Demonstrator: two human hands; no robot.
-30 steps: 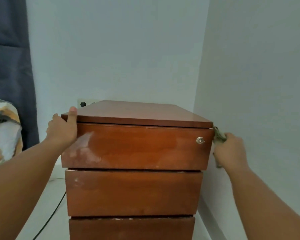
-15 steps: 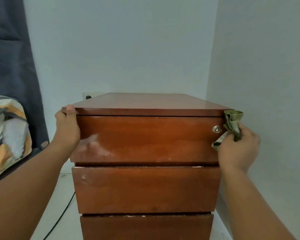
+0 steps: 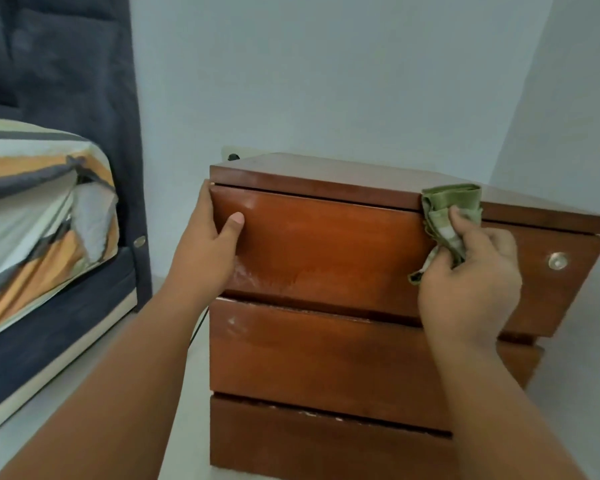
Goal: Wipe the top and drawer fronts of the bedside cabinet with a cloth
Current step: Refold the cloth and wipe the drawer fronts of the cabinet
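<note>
The reddish-brown wooden bedside cabinet [image 3: 326, 358] has three drawer fronts and stands in a room corner. Its top drawer front [image 3: 326, 251] carries a round metal lock [image 3: 557, 261] at the right and pale scuffs at the lower left. My left hand [image 3: 208, 247] grips the left edge of the top drawer, thumb on its face. My right hand [image 3: 468, 285] holds a crumpled green cloth [image 3: 451, 209] against the top drawer front, right of centre, the cloth reaching up over the cabinet top's front edge.
A bed with a striped orange, grey and white sheet [image 3: 39, 202] on a dark blue base [image 3: 49, 341] stands to the left. A wall socket with a plug [image 3: 232, 156] sits behind the cabinet, and a cable runs down its left side. Walls close in behind and right.
My right hand has carried the cloth from the cabinet's right front corner leftward onto the top drawer front. My left thumb now rests on the drawer face. The view has shifted so the cabinet appears angled.
</note>
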